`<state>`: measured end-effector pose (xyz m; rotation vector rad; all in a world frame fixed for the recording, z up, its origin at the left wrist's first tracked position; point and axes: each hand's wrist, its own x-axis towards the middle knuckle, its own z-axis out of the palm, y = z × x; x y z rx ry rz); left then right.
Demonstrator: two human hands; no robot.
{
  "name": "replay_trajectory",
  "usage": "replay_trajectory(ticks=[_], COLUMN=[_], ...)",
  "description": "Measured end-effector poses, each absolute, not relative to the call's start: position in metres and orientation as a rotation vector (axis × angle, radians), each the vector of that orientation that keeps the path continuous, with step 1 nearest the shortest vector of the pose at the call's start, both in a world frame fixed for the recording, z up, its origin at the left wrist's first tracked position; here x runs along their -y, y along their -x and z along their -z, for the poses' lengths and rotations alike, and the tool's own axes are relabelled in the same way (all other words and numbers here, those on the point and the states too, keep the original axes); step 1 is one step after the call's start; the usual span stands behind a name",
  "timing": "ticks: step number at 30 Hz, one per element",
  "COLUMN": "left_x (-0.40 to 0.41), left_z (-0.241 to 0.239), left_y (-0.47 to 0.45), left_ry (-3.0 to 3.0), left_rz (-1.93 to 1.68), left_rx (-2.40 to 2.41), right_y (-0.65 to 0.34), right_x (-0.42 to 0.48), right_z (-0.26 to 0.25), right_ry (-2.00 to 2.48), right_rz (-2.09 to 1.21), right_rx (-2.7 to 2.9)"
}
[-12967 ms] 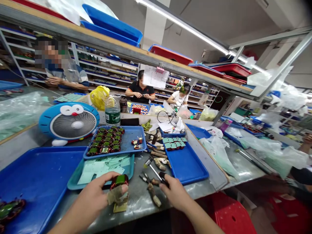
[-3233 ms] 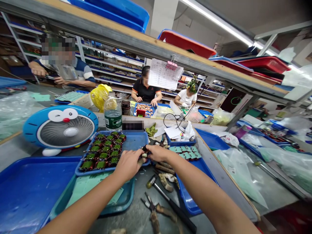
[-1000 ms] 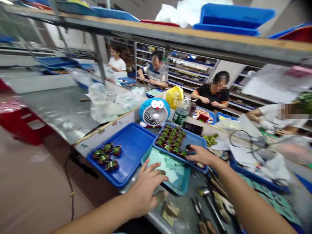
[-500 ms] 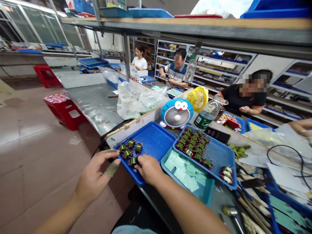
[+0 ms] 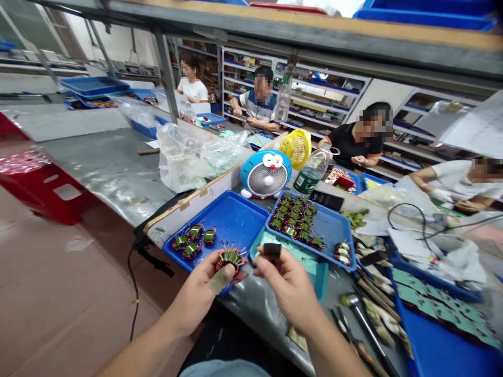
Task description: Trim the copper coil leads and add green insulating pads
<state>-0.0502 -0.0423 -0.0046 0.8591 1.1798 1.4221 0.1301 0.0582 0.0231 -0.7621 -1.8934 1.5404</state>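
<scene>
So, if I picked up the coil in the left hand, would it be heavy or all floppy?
The coil in the left hand is probably heavy for its size, as it looks thickly wound. Its body seems stiff: it looks round, not squashed, in the grip. The thin pins poking from it might bend if pushed.

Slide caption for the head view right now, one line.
Left hand holds a coil, right hand close beside it; four more coils lie in a blue tray.

Pins-up, red-wound green coil (image 5: 230,259)
</scene>
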Motion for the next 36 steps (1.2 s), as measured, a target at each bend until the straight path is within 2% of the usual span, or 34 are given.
replay_trajectory(ticks=[3,11,18,26,36], left_x=[0.035,0.039,0.033,0.027,0.027], left_z=[0.0,-0.012,-0.018,-0.015,-0.021], left_y=[0.04,0.016,0.006,0.001,-0.007], left_ry=[-0.834,-0.807,-0.932,-1.019,-1.095], left_rz=[-1.411,-1.37,-1.375,-1.261,-1.228], left_rx=[-1.108,-1.004,-1.039,-1.081,-1.07], right_y=[-0.142,-0.149,-0.163,-0.17,-0.181], right_x=[-0.061,-0.073,-0.069,-0.057,-0.074], right_z=[-0.019,-0.031,-0.045,-0.036,-0.062], right_ry=[0.844,0.752,0.757,0.781,0.677], right_rz=[-1.528,-1.589,-1.325,-0.99,-0.982], right_rx=[1.694,1.843,2.012,2.096,2.227])
